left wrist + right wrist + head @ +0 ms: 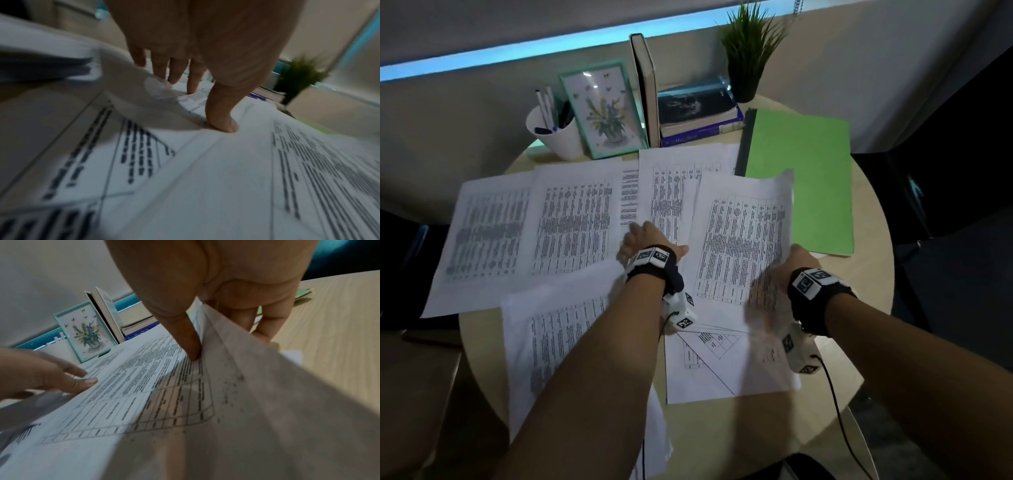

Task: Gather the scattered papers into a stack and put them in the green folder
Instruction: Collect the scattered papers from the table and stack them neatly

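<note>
Several printed sheets lie scattered and overlapping over the round table. The green folder lies shut at the back right, partly under one sheet's corner. My left hand rests flat on the middle sheets; in the left wrist view its straight fingers and thumb press the paper. My right hand pinches the right edge of one sheet, thumb on top and fingers beneath. In the right wrist view the right hand holds that sheet curled upward off the table.
Along the back stand a white pen cup, a framed flower picture, an upright book, stacked books and a potted plant. One sheet overhangs the table's left edge. Bare wood shows near the front.
</note>
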Tool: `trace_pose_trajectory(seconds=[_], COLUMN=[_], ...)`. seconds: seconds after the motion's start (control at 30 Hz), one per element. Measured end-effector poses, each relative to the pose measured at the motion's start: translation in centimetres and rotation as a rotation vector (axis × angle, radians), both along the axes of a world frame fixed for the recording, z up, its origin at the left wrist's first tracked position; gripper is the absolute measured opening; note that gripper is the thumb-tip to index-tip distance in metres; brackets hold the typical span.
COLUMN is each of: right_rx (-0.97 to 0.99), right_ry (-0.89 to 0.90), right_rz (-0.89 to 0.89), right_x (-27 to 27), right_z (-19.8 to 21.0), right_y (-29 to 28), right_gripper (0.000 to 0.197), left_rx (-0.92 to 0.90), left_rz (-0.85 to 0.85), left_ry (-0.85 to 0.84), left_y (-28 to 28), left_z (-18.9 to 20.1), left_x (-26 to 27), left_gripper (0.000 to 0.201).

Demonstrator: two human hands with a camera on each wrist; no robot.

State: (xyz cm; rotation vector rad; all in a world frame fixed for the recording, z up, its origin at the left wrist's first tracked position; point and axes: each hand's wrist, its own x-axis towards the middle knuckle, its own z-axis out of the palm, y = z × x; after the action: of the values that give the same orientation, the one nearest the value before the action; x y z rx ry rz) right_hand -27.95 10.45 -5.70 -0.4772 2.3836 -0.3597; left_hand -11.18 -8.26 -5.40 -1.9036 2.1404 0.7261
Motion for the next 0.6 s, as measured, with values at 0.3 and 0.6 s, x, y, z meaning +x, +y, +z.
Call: trace_pose_trajectory(seconds=[0.3, 0.6], right_rx=[-0.052, -0.154], right_ry=[-0.003, -0.074], right_rz=[-0.014, -0.065], right_x=[0.0, 1.3], right_z=[-0.1, 1.1], right_y=[0.2, -0.3], right_gripper=[0.019, 0.021], left_rx=[0.085, 0.077], left_rz=[0.273, 0.116], left_ry=[0.367, 0.424], left_y=[-0.7, -0.8], left_z=[2.1, 3.8], left_x=[0.0, 2.8], left_gripper=[0.113, 0.058])
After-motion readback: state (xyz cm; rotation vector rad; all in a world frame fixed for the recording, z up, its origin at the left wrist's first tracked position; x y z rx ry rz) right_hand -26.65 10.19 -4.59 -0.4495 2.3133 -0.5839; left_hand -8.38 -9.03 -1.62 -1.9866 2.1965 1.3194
